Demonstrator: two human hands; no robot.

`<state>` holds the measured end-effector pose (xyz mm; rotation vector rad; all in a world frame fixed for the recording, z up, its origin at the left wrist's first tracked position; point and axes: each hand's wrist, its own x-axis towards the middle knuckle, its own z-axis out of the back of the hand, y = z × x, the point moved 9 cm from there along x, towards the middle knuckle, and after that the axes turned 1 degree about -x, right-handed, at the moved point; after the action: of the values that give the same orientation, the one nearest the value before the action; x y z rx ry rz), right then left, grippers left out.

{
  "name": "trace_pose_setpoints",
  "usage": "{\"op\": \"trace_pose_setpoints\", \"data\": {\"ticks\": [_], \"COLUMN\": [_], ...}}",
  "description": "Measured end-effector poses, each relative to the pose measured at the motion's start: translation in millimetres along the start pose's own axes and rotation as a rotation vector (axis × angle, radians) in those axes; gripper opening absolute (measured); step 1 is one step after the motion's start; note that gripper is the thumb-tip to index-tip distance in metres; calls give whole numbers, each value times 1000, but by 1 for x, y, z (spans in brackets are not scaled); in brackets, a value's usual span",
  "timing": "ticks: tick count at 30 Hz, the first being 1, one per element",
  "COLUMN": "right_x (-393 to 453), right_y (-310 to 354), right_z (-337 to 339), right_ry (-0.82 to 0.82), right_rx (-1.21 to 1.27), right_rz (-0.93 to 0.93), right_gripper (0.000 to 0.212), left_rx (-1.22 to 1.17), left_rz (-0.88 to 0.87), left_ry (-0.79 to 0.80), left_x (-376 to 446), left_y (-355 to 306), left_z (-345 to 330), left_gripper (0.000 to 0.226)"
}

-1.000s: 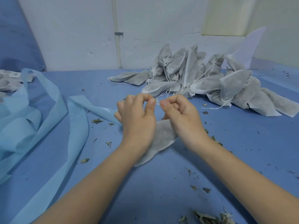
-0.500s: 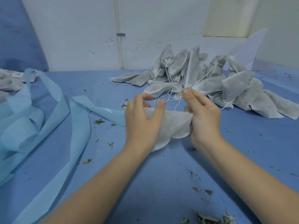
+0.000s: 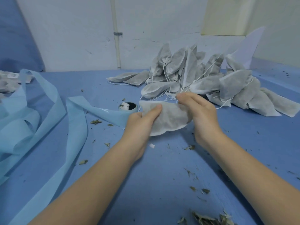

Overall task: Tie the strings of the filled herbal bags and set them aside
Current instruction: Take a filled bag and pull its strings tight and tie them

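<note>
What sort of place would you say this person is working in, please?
Probably a small hand-packing workbench for herbal sachets: a pile of filled bags lies on a blue-covered table, with dried herb scraps scattered about and blue fabric strips alongside.

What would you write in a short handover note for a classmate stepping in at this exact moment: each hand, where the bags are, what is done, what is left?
Left hand: grips the left end of the bag in hand, thumb on top.
Right hand: holds the bag's right end, fingers extended toward the strings.
Bag in hand: filled, lifted above the blue table, just in front of the pile of bags at the back right.
Done: unclear; whether this bag's knot is finished cannot be seen.
Left: check the knot, set the bag aside. A few more bags lie at the far left edge; their state is unclear.
</note>
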<state>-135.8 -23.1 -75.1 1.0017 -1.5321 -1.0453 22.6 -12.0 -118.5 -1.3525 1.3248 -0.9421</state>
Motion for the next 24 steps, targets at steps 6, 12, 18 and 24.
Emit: {"op": "trace_pose_setpoints", "data": {"ticks": [6, 12, 18, 24], "right_x": [-7, -6, 0, 11], "right_y": [10, 11, 2, -30], "right_z": [-17, -18, -22, -48], "right_ry": [240, 263, 308, 256], "right_rx": [-264, -389, -181, 188], "right_rz": [138, 216, 65, -276], "right_gripper": [12, 7, 12, 22], "left_rx": [-149, 10, 24, 6], "left_rz": [44, -110, -231, -316], "left_ry": [28, -25, -82, -399], "left_x": [2, 3, 3, 4], "left_y": [-1, -10, -27, -44], "left_z": [0, 9, 20, 63], "left_gripper": [50, 20, 15, 16]}}
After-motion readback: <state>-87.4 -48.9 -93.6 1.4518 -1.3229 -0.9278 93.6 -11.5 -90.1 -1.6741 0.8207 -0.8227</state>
